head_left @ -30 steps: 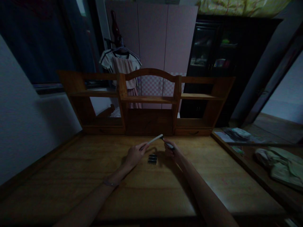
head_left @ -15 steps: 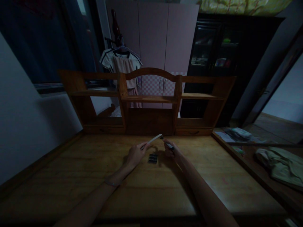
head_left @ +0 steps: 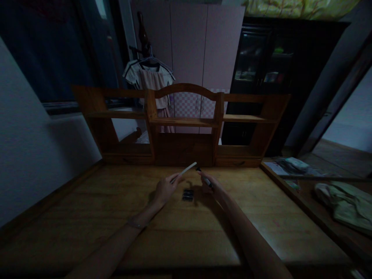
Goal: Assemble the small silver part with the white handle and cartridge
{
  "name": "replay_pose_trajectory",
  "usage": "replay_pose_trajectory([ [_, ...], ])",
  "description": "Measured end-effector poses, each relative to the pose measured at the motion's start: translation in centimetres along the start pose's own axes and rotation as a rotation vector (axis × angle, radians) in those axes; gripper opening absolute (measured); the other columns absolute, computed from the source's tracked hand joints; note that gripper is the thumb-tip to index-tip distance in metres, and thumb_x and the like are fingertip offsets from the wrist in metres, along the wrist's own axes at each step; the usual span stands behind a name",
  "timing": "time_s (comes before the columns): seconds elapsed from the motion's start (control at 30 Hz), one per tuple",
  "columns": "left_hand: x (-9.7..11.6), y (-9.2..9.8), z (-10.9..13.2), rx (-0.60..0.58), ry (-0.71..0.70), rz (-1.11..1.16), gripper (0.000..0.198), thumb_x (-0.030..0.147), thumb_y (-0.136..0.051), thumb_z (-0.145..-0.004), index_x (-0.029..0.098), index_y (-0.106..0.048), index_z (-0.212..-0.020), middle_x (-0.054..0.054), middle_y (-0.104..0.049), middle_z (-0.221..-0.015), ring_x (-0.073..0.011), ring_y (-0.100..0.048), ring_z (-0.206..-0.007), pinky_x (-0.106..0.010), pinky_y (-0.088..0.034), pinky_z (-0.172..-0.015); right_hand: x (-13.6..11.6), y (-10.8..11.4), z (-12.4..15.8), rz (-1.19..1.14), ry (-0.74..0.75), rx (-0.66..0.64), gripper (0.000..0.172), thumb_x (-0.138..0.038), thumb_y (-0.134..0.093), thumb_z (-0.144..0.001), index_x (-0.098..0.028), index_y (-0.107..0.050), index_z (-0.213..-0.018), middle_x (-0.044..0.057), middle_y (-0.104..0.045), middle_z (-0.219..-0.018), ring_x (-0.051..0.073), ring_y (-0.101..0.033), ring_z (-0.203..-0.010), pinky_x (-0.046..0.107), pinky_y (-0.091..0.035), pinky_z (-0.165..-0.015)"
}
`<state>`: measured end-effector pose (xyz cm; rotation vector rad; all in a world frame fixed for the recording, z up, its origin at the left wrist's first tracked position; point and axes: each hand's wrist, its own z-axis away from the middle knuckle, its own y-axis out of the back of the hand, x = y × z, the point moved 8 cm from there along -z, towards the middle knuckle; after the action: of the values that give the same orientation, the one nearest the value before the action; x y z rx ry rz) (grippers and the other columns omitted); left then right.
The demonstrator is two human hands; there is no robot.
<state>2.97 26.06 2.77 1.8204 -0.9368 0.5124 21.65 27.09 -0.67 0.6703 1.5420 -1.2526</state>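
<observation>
While one slender pale stick (head_left: pixel 190 167) is held in the left hand (head_left: pixel 166 190), one dark-tipped tool (head_left: pixel 207 181) is held in the right hand (head_left: pixel 216 188), and their tips are pointed toward each other above the bench (head_left: pixel 145 242), near but apart. The stick's lower end is clamped by the left fingers; the tool's grey and dark handle is gripped by the right ones. Between the hands, three small dark pieces (head_left: pixel 188 195) are set in a row, close together, on the bench. Any writing on the stick, the tool or the pieces is too small and dim to be read. One thin bracelet (head_left: pixel 135 223) is worn on the left wrist. Along the far edge, one wooden shelf unit (head_left: pixel 183 123) is seen, with two drawers (head_left: pixel 231 162) fitted low, one at each side. Beyond it, one pale top (head_left: pixel 132 74) is hung before one pink wardrobe (head_left: pixel 188 46), and one dark cabinet (head_left: pixel 305 66) is topped by one yellow bundle (head_left: pixel 293 9).
</observation>
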Motion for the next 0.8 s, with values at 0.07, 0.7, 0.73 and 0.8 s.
replay_pose_trajectory([
  [0.07, 0.3, -0.3, 0.1, -0.01, -0.045, 0.044, 0.038, 0.048, -0.045, -0.086, 0.024, -0.065, -0.108, -0.002, -0.067, -0.104, -0.0193, -0.062, -0.095, -0.026, -0.046, -0.083, 0.0, 0.0, 0.0, 0.005, 0.01, -0.011, 0.042, -0.043, -0.062, -0.078, -0.019, -0.038, -0.054, -0.008, -0.03, -0.037, 0.004, -0.021, -0.028, 0.02, -0.014, -0.031],
  [0.7, 0.1, -0.4, 0.1, -0.024, 0.037, 0.004, 0.038, 0.047, -0.046, -0.086, 0.023, -0.067, -0.105, -0.004, -0.068, -0.102, -0.022, -0.062, -0.097, -0.029, -0.046, -0.085, 0.1, -0.6, 0.1, -0.057, -0.031, -0.058, 0.039, -0.045, -0.06, -0.076, -0.019, -0.039, -0.057, -0.009, -0.029, -0.035, 0.004, -0.019, -0.028, 0.019, -0.012, -0.03],
  [0.73, -0.1, -0.2, 0.0, -0.007, 0.049, 0.003, 0.038, 0.048, -0.045, -0.086, 0.023, -0.066, -0.105, -0.005, -0.068, -0.102, -0.0222, -0.062, -0.096, -0.03, -0.046, -0.086, 0.2, -0.6, 0.1, -0.058, -0.04, -0.061, 0.039, -0.045, -0.061, -0.076, -0.019, -0.038, -0.057, -0.01, -0.029, -0.035, 0.004, -0.018, -0.027, 0.019, -0.012, -0.03],
  [0.8, -0.2, 0.2, -0.1, 0.02, 0.043, 0.024, 0.038, 0.047, -0.045, -0.086, 0.022, -0.066, -0.106, -0.005, -0.068, -0.102, -0.0218, -0.062, -0.095, -0.03, -0.046, -0.086, 0.3, -0.6, 0.1, -0.061, -0.054, -0.069, 0.04, -0.045, -0.061, -0.075, -0.019, -0.037, -0.056, -0.01, -0.029, -0.034, 0.004, -0.018, -0.027, 0.019, -0.012, -0.03],
])
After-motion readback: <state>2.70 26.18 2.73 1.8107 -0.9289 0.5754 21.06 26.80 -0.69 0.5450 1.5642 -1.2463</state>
